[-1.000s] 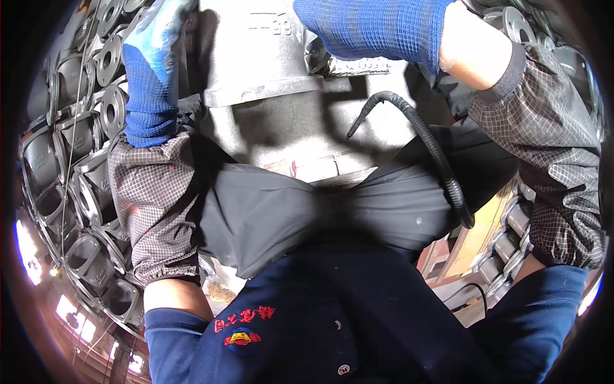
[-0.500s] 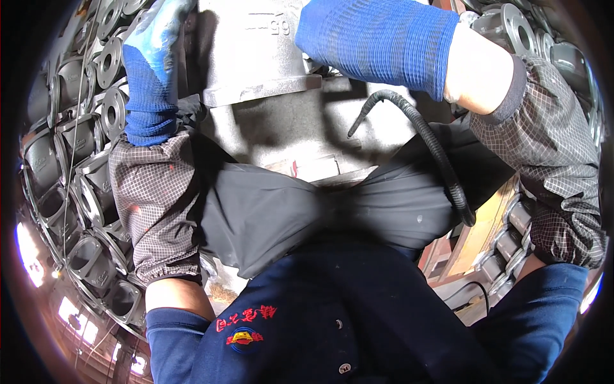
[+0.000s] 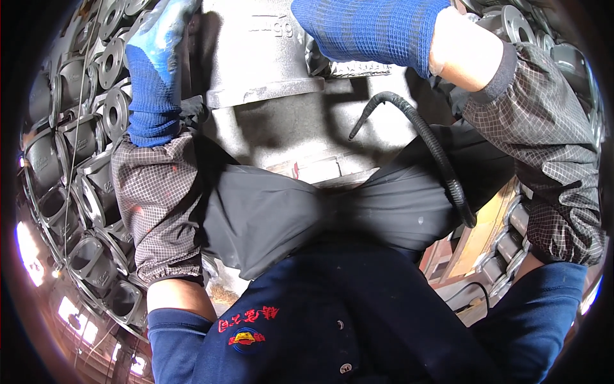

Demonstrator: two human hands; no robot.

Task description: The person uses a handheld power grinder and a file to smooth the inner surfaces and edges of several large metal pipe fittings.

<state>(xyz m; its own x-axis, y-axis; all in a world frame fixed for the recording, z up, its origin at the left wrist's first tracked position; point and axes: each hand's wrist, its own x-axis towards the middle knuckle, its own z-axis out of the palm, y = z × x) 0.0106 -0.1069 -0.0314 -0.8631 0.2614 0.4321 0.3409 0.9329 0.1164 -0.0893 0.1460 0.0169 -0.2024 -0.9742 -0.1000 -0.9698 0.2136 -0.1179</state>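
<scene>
A large grey metal casting [image 3: 262,57] with a flange stands in front of me, above my dark apron [image 3: 268,211]. My left hand [image 3: 153,77], in a blue knit glove, lies against the casting's left side; its fingertips are cut off at the top rim. My right hand [image 3: 371,29], also gloved in blue, is over the casting's top right, closed around a ridged metal tool [image 3: 348,67] that is mostly hidden under it. A black corrugated hose [image 3: 441,166] curves from near that tool down across my right side.
Many grey flanged castings [image 3: 83,147] are stacked along the left, and more [image 3: 511,22] at the upper right. A wooden frame with metal rollers [image 3: 492,237] is at my lower right. Checked sleeve covers wrap both forearms.
My right hand dipped lower over the casting half a second ago and has come back up toward the top rim. The left hand and the hose have stayed put.
</scene>
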